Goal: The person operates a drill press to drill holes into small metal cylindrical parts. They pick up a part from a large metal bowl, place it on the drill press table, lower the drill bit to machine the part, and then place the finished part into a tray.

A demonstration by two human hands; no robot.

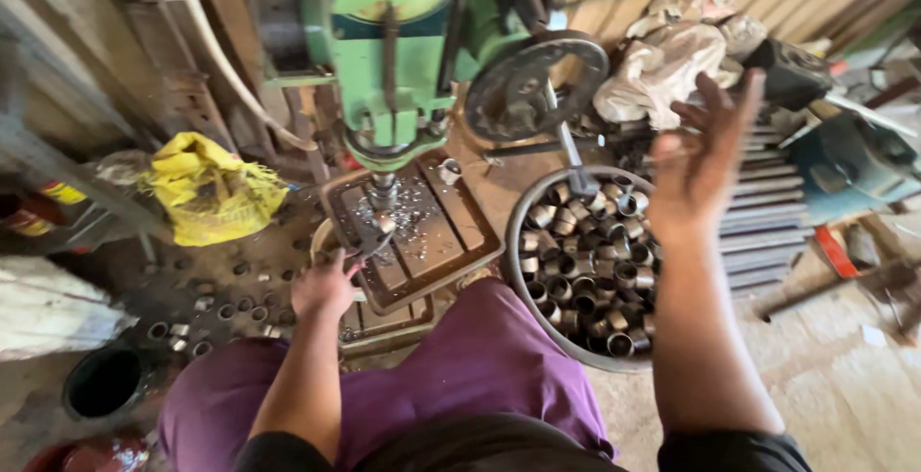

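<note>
Roughly, left to right:
Far left: black pot (104,383) on the floor; loose rings (225,311) strewn on the ground just beyond it.
Bag: yellow bag (211,189), crumpled, beside the drill's base.
Left hand (324,285): at the near edge of the drill table (451,232), closed on pliers (369,240) whose tips lie under the spindle (383,187); whether they grip a ring cannot be told.
Drill (393,40): green, upright; metal chips lie around the spindle.
Handwheel (535,83): dark, on the drill's right side.
Bowl (516,232): round, full of short metal rings (585,271), just right of the table.
Right hand (698,160): raised above the bowl, fingers spread wide, holding nothing, blurred.
Far right: cloth bundle (672,50), stacked bars (767,227).
</note>
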